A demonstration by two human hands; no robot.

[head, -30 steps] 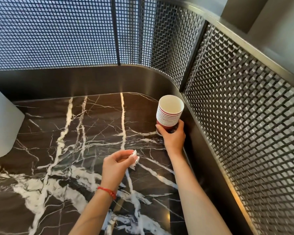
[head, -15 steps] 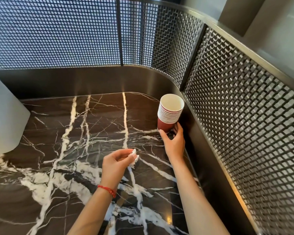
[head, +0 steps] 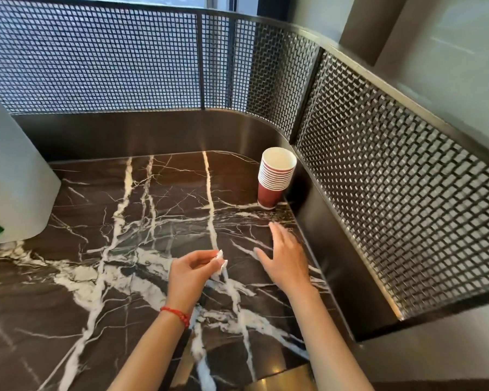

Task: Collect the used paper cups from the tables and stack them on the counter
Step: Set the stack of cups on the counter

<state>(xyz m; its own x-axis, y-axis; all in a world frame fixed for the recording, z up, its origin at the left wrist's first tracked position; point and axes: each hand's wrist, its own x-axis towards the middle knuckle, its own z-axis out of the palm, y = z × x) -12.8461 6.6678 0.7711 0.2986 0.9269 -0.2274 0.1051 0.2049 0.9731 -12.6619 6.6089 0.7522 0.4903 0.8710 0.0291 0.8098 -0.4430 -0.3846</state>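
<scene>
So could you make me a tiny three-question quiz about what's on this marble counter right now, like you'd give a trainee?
1. True or false: the right hand grips the stack of red paper cups.
2. What does the left hand pinch? A) a spoon B) a small white scrap C) a cup lid
3. Fill in: the stack stands upright in the counter's far right ____, beside the metal mesh screen.

Key: 1 false, the hand is open and apart from the stack; 2 B; 3 corner.

at nine o'clock a white container (head: pixel 9 176) is cut off; the right hand (head: pixel 287 256) is blurred.
</scene>
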